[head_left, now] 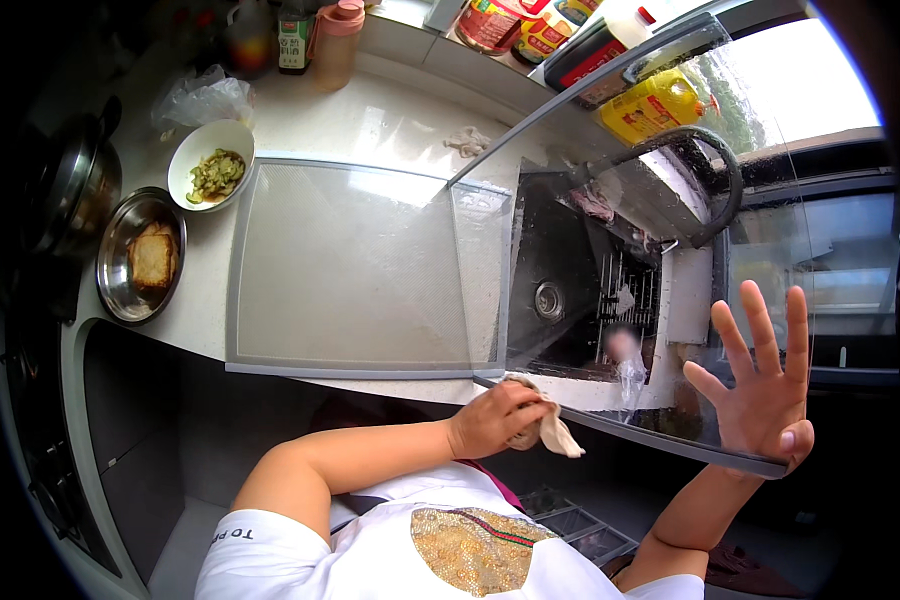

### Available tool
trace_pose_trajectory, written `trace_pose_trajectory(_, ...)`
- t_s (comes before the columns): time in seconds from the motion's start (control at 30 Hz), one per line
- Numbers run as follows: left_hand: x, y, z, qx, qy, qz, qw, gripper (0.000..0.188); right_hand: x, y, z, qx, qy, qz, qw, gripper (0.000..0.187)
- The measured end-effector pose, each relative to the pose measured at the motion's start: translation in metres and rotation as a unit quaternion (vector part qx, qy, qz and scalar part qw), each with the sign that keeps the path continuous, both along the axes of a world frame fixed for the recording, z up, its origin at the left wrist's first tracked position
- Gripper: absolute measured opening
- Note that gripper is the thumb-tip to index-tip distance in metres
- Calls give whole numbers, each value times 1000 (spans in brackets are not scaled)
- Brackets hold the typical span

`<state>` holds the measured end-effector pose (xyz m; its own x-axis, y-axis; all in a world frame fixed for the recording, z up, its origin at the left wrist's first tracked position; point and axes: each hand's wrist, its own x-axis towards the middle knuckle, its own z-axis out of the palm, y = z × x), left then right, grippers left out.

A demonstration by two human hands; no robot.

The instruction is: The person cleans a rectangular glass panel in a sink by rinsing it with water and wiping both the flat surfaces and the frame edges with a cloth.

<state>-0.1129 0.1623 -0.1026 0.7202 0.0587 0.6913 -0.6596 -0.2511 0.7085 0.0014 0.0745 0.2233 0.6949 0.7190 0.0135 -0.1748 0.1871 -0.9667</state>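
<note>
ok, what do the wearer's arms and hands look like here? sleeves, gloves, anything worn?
Both hands are bare: no gloves, and no rings or watch that I can make out on the left hand or right hand. Forearms are uncovered; short white sleeves end near the upper arm, the left one bearing dark printed lettering. Shirt front has a gold sequinned patch.

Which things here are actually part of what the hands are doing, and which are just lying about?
In use: left hand gripping crumpled beige cloth; right hand spread flat behind clear glass panel.

Lying about: white bowl of chopped greens, round steel dish, yellow oil bottle.
</note>
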Motion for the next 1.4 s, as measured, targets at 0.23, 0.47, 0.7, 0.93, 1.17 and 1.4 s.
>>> trace_pose_trajectory(0.23, -33, -6, -66, -30, 288, 76, 954, 58, -8, 8, 1, 8, 10, -8, 1000, 114)
trace_pose_trajectory(0.47, 9, 22, 103, -126, 31, -17, 991, 58, -13, 16, 3, 44, 39, -10, 998, 112)
trace_pose_trajectory(0.7, 89, 54, 145, -59, -126, 100, 985, 72, -16, 11, 4, 61, 64, -49, 995, 111)
trace_pose_trajectory(0.93, 116, 20, -54, -160, 311, 305, 886, 80, 4, -4, 3, 96, 77, 9, 992, 107)
trace_pose_trajectory(1.17, 147, 56, 214, -69, -125, 210, 967, 74, -1, -2, 3, 84, 84, -26, 993, 111)
trace_pose_trajectory(1.4, 232, 106, 122, -171, -9, 291, 941, 60, 7, -13, -3, 83, 64, -44, 993, 112)
